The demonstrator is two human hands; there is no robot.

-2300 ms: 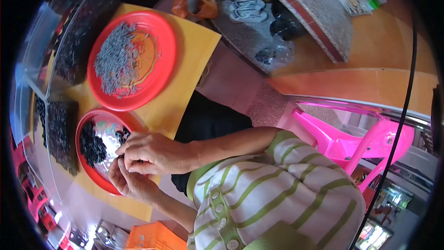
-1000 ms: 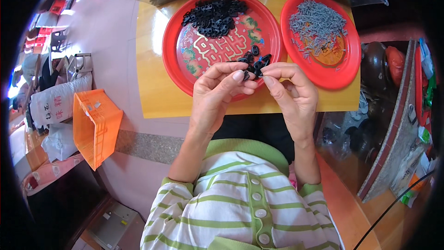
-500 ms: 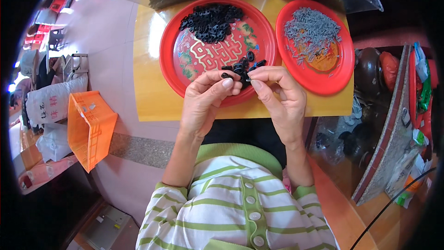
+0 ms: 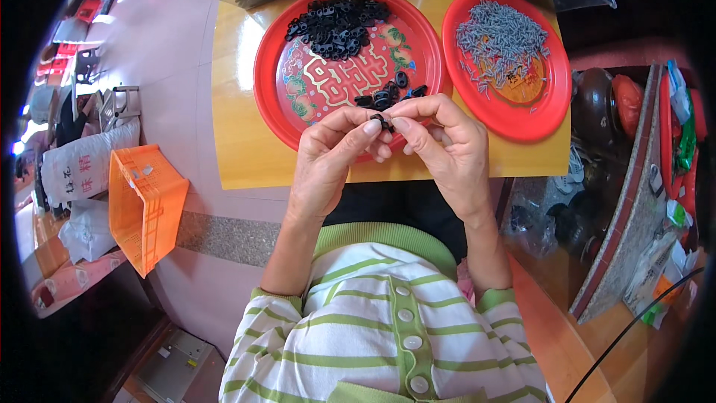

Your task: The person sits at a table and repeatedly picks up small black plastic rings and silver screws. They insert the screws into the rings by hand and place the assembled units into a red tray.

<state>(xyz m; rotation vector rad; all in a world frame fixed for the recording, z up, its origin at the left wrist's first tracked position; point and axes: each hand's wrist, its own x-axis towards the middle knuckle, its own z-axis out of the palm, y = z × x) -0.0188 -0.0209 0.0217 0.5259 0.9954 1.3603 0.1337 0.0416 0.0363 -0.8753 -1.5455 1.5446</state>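
Over the tray (image 4: 265, 75), left fingers (image 4: 367, 129) pinch a black piece (image 4: 384, 123), right fingers (image 4: 406, 128) beside it, hold unclear.

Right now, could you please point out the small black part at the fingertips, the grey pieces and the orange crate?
Small black part (image 4: 384, 124), head view: its visible middle.
Grey pieces (image 4: 501, 37), head view: middle of the pile.
Orange crate (image 4: 164, 183), head view: outer side wall.

Gold lettering (image 4: 345, 80) marks the left red tray (image 4: 266, 86), and seemingly printed characters (image 4: 84, 161) mark a white sack (image 4: 119, 146).
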